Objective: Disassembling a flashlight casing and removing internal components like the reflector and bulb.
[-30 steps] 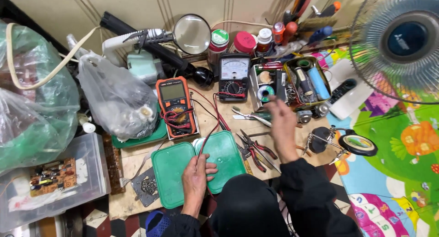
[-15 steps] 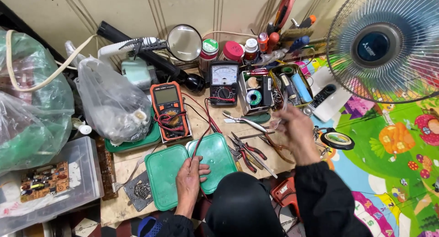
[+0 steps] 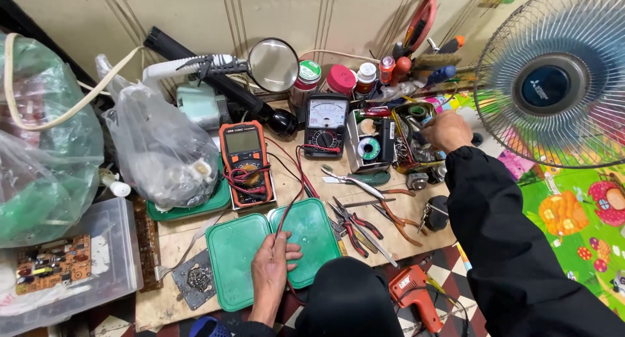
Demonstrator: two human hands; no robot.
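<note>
My left hand rests flat, fingers spread, on two green plastic lids lying side by side at the front of the wooden bench. My right hand, in a black sleeve, reaches to the far right into a small open tool box full of parts; its fingers are curled and hidden from me. An orange digital multimeter with red and black leads lies left of centre. A black analog meter stands behind it. Pliers and cutters lie between the two hands.
A standing fan fills the right side. Clear and green plastic bags crowd the left, beside a clear bin holding a circuit board. A round magnifier, jars and screwdrivers line the back wall. An orange tool lies by the front edge.
My right hand has moved from the pliers at the middle of the bench up and right to the tool box by the fan. The left hand stays on the green lids.
</note>
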